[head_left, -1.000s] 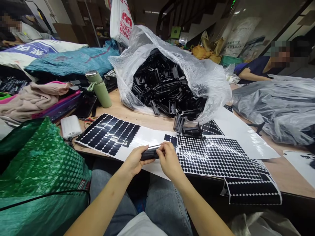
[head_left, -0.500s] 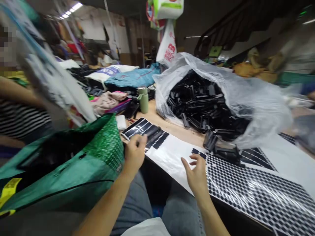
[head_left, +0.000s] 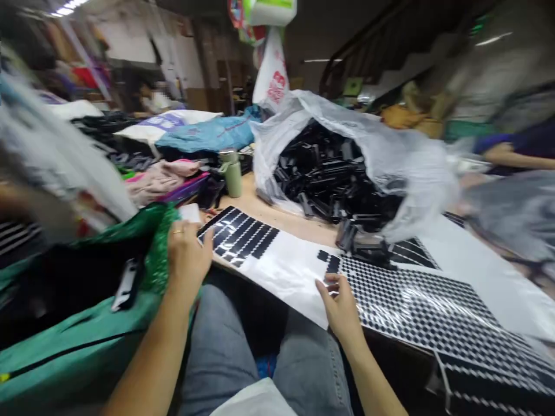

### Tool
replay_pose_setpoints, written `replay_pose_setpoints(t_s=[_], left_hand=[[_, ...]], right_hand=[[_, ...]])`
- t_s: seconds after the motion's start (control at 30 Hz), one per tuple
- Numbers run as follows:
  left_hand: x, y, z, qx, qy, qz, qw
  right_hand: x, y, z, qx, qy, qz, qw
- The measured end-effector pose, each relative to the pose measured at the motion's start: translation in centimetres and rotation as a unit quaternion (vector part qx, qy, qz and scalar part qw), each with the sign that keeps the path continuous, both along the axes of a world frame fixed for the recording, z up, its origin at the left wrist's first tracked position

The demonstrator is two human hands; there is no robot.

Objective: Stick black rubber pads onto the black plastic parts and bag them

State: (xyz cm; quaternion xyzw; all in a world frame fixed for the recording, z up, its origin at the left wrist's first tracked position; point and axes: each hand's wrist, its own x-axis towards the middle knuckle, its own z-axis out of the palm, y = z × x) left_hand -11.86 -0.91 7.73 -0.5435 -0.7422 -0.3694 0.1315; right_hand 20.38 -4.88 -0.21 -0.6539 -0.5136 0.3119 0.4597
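Note:
My left hand (head_left: 188,254) is at the rim of a green bag (head_left: 99,329), thumb apart from the fingers and holding nothing I can see. A slim black piece with a pale shine (head_left: 125,286) is at the bag's mouth, separate from that hand; whether it rests or falls, I cannot tell. My right hand (head_left: 340,306) hovers at a white backing sheet (head_left: 286,266), thumb and fingers apart, beside a short column of dark stickers (head_left: 333,264). Rows of black stickers (head_left: 243,234) cover the sheet's left end, and small dark dots (head_left: 403,300) cover its right part.
Behind the sheet, a clear plastic bag (head_left: 411,162) lies open, full of black plastic pieces (head_left: 329,173). Several loose pieces (head_left: 364,245) lie in front of it. A green bottle (head_left: 231,173) stands left of it. Another person's arm (head_left: 515,156) shows at right.
My left hand has moved left from the sheet to the green bag. The black piece it was at is off the sheet. My right hand has come slightly lower, and the view has turned right.

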Motion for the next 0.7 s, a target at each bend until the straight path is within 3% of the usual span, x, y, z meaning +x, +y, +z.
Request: replay_pose_setpoints(t_s=[0.1, 0.17, 0.2, 0.3, 0.37, 0.43, 0.5, 0.6, 0.7], left_hand=[[10.0, 5.1, -1.8, -0.054, -0.036, -0.202, 0.977], [17.6, 8.0, -3.6, -0.14, -0.1, -0.333, 0.927], [21.3, 9.2, -4.6, -0.158, -0.106, -0.369, 0.91], [30.6, 12.1, -7.0, -0.191, -0.124, -0.406, 0.885], [34.3, 14.0, -8.1, -0.222, -0.152, -0.385, 0.883], [36.0, 15.9, -8.9, -0.262, -0.187, -0.358, 0.877], [35.9, 17.6, -9.6, -0.298, -0.22, -0.345, 0.862], [33.8, 19.3, -10.3, -0.309, -0.27, -0.347, 0.843], [30.4, 19.3, -10.2, -0.281, -0.338, -0.36, 0.822]], right_hand=[[1.0, 0.0, -0.4, -0.017, 0.0, -0.008, 1.0], [1.6, 0.1, -0.7, -0.014, -0.001, -0.023, 1.0], [1.9, 0.0, -0.8, -0.008, -0.002, -0.034, 0.999], [3.2, -0.5, -1.4, 0.004, -0.008, -0.068, 0.998], [4.4, -0.9, -1.6, -0.008, -0.018, -0.083, 0.996], [5.8, -1.1, -1.7, -0.022, -0.032, -0.093, 0.995], [6.9, -0.8, -1.7, -0.031, -0.051, -0.099, 0.993], [7.0, 0.4, -1.7, -0.018, -0.128, -0.083, 0.988], [4.8, 1.3, -1.9, 0.016, -0.235, 0.013, 0.972]])
